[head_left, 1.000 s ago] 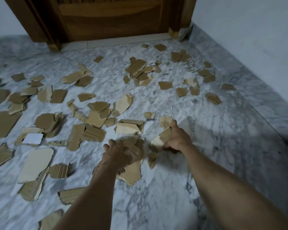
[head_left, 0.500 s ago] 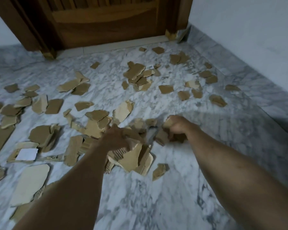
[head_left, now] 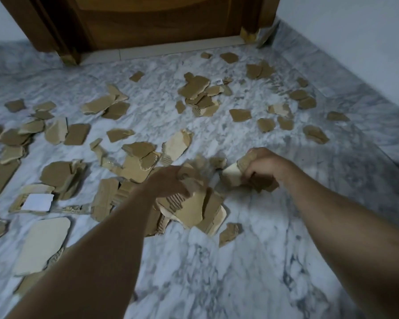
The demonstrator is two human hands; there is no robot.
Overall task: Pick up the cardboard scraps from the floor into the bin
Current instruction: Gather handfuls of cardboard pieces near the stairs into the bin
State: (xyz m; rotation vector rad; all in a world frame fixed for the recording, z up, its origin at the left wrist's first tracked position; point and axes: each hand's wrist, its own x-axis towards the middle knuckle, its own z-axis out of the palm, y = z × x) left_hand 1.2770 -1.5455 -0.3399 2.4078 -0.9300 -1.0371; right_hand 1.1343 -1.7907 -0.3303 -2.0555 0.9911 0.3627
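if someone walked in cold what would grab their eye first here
Torn brown cardboard scraps litter the grey-veined white marble floor up to the dark wooden door. At centre, the left hand grips a thick bundle of scraps, while the right hand clutches a smaller bunch.

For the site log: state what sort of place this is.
Probably a room indoors, at a doorway corner: marble floor, wooden door, plain white wall. Cardboard scraps litter the floor.
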